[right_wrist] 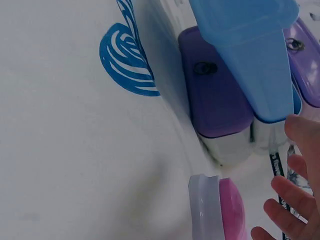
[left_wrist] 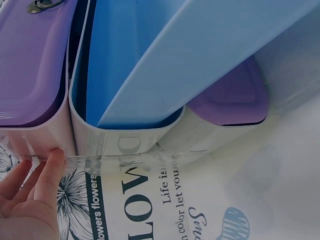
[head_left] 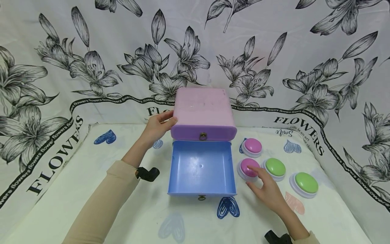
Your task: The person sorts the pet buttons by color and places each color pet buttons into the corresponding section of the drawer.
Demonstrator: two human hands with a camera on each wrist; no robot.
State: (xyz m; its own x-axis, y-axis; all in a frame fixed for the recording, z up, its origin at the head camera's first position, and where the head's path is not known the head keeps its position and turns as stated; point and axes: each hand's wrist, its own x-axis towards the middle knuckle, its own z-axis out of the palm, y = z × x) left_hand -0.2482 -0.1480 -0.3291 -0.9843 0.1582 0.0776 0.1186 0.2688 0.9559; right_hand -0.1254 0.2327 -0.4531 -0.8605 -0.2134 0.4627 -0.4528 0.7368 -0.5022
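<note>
A small drawer cabinet (head_left: pixel 202 105) has a pale pink top and purple drawer fronts. Its blue middle drawer (head_left: pixel 201 176) is pulled far out, and nothing lies in the part that shows. My left hand (head_left: pixel 158 127) rests its fingers against the cabinet's upper left side; the left wrist view has this hand (left_wrist: pixel 35 200) at the lower left. Beside the drawer, my right hand (head_left: pixel 269 193) has its loosely spread fingers over the nearer pink round button (head_left: pixel 249 166). In the right wrist view that hand (right_wrist: pixel 300 190) holds nothing; whether a fingertip touches the button is unclear.
Another pink button (head_left: pixel 253 146) sits behind the nearer one. Two green buttons, a left one (head_left: pixel 275 167) and a right one (head_left: pixel 306 182), lie farther right. A flower-printed cloth (head_left: pixel 146 30) hangs behind, and a heart-printed cloth (head_left: pixel 122 203) covers the table.
</note>
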